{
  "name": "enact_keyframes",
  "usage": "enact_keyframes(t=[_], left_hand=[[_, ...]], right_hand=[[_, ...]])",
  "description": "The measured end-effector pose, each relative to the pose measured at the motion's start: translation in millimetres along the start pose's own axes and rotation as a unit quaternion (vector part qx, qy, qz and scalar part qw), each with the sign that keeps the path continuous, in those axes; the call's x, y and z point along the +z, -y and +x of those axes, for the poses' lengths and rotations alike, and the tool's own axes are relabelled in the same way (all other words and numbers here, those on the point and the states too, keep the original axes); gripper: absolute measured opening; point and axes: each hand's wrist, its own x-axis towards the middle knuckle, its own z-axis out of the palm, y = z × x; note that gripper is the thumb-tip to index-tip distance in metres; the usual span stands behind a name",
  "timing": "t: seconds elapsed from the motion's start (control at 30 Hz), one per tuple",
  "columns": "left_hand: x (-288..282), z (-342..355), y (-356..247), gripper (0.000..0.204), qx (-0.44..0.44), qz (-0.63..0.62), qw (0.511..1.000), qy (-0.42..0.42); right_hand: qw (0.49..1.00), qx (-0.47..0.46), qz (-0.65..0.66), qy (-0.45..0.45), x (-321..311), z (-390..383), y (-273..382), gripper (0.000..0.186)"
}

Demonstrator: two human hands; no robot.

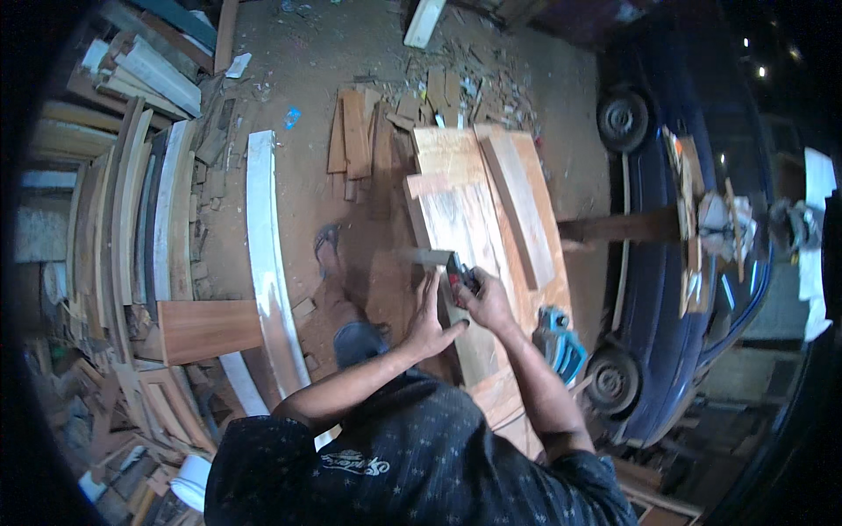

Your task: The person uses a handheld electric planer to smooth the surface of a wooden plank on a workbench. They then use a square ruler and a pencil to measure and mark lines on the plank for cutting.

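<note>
Grain and knots mark the pale, straight-edged board point(460, 219) in the middle of the frame, its upper face streaked grey. It lies on a counter point(550, 210) of wide, smooth wood, with a narrower, square-cut plank point(522, 210) set lengthwise to its right. A teal power tool point(560, 351) with a rounded housing rests near the counter's lower right end. Rough offcuts and splintery scraps point(465, 92) litter the brown floor point(307, 53) at upper centre; long, thin planks point(132, 210) stand stacked at left, beside a white-faced strip point(263, 223).

At lower left sits a white, round-sided container point(191, 482); its contents cannot be made out.

The right hand point(487, 302) is closed around a small black-and-red tool point(455, 279) at the board's left edge, mid-frame. The left hand point(431, 320) is open just beside it, fingers extended upward and thumb spread right; whether its fingertips touch the tool is unclear.
</note>
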Motion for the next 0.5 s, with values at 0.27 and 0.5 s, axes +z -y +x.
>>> enact_keyframes(t=[0.27, 0.5], left_hand=[[24, 40, 55, 0.119, -0.033, -0.019, 0.996, -0.076], [33, 58, 70, 0.100, -0.041, -0.066, 0.988, -0.136]], right_hand=[[0.996, 0.079, 0.029, 0.033, 19, 59, 34, 0.024], [0.992, 0.069, 0.094, 0.055, 46, 68, -14, 0.011]])
